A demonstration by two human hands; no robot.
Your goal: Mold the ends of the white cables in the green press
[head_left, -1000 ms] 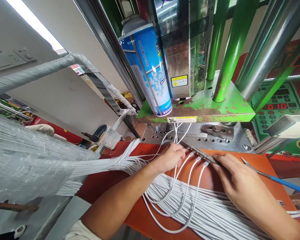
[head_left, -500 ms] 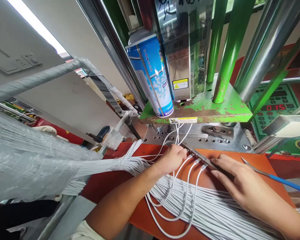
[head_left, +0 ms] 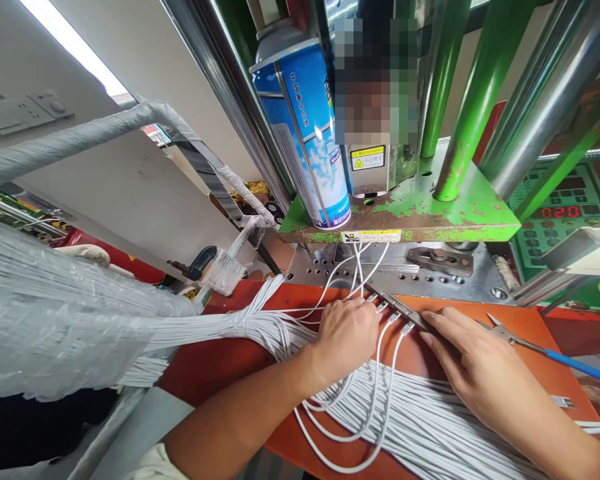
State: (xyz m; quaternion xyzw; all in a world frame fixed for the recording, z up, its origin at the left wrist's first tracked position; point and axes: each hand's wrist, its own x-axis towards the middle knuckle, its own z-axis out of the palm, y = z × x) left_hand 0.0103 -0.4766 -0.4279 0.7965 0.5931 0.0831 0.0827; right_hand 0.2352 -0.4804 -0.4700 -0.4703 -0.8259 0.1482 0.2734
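Observation:
A dark narrow metal mould bar [head_left: 399, 305] lies at a slant on the orange tabletop, with several white cable plugs [head_left: 393, 319] seated along its near side. My right hand [head_left: 495, 367] grips the bar's right end between thumb and fingers. At the left end, my left hand [head_left: 350, 337] is closed with its fingertips at the plugs, on a white cable; the fingers partly hide the plug there. White cables [head_left: 380, 393] loop from the plugs down over a thick bundle of white cables [head_left: 430, 427] lying under both hands.
Behind the bar stands a green press [head_left: 470, 220] with a spray can [head_left: 305, 133] on its plate and white cables hanging below. Blue-handled cutters [head_left: 525, 342] lie right of my right hand. Plastic-wrapped cables [head_left: 55, 320] fill the left. A control panel [head_left: 560, 213] glows at right.
My left hand has shifted slightly down and turned knuckles-up over the plugs. More of the bar's left end shows. My right hand stays on the bar. The panel's number rose from 015 to 020.

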